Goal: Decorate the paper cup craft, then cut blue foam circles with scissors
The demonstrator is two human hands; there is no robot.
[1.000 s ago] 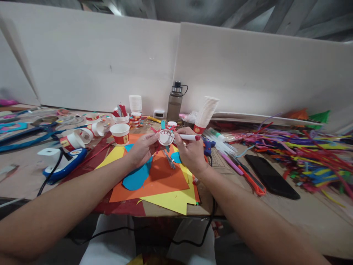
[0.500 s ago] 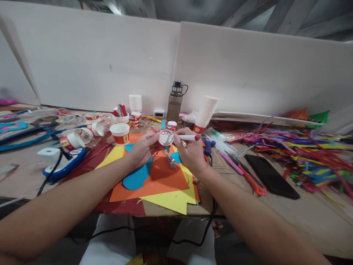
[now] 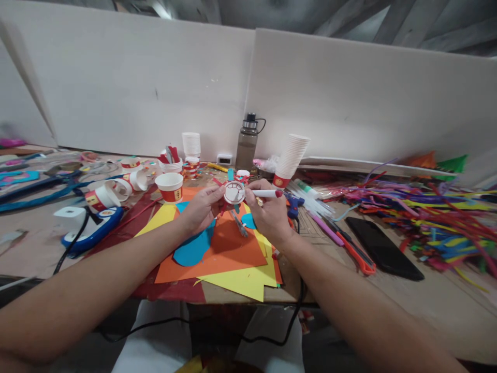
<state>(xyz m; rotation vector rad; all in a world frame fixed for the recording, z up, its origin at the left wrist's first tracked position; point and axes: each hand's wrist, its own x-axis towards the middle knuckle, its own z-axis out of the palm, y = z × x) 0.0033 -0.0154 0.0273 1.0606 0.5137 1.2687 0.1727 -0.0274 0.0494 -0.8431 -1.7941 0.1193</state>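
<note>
My left hand (image 3: 202, 211) pinches the left side of a small round paper piece (image 3: 234, 192). Its white face bears dark drawn lines, and red and teal strips stick out around it. In my right hand (image 3: 268, 213) is a white marker (image 3: 264, 193) with a red end pointing right; its tip is at the right side of the white face. Below both hands lie an orange sheet (image 3: 233, 246), a blue paper shape (image 3: 191, 254) and yellow paper (image 3: 243, 283). Metal scissors (image 3: 239, 224) show between the hands.
A paper cup (image 3: 170, 187) stands left of my hands, a bottle (image 3: 247, 142) behind them. Stacked cups (image 3: 291, 160), a glue gun (image 3: 294, 205), a cutter (image 3: 359, 256), a phone (image 3: 382, 248) and colourful pipe cleaners (image 3: 438, 223) are on the right.
More dark line shows around the lower part of the white face. Both hands keep nearly the same hold; the whole view has shifted very slightly.
</note>
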